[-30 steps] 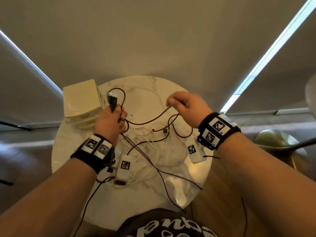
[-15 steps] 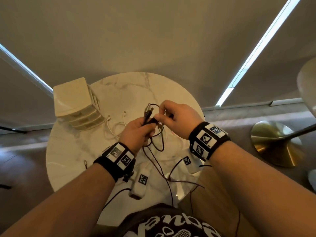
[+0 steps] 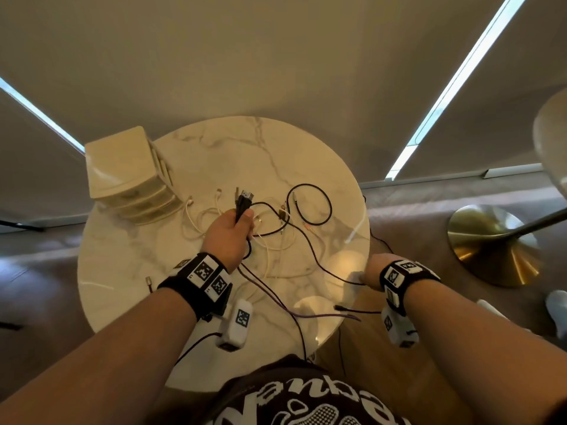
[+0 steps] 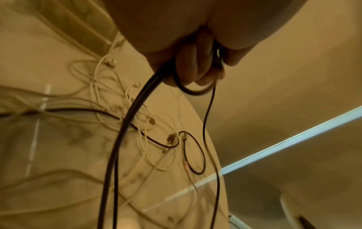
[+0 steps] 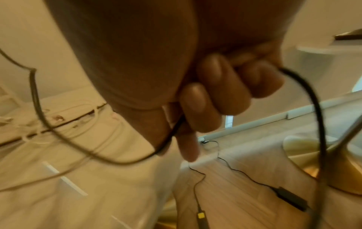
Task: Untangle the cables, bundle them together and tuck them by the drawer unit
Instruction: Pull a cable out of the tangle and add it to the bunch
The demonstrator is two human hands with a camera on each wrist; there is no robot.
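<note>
My left hand (image 3: 228,234) grips a bunch of dark cable plugs (image 3: 243,201) upright above the middle of the round marble table (image 3: 214,154); in the left wrist view its curled fingers (image 4: 197,65) hold the black cables (image 4: 125,131). My right hand (image 3: 372,273) sits at the table's right front edge and grips a thin dark cable (image 3: 322,262); its fingers (image 5: 211,96) curl round that cable (image 5: 305,93). White cables (image 3: 199,219) and a black loop (image 3: 313,207) lie tangled on the table. The cream drawer unit (image 3: 125,176) stands at the back left.
A brass lamp base (image 3: 494,243) stands on the floor to the right. Thin black leads and a small adapter (image 5: 291,198) lie on the wooden floor beside the table. A purple cable (image 3: 322,316) trails over the table's front edge.
My hands were together over the table's centre; the right hand has drawn back to the right front edge along a dark cable. The left hand stays near the centre with the plugs.
</note>
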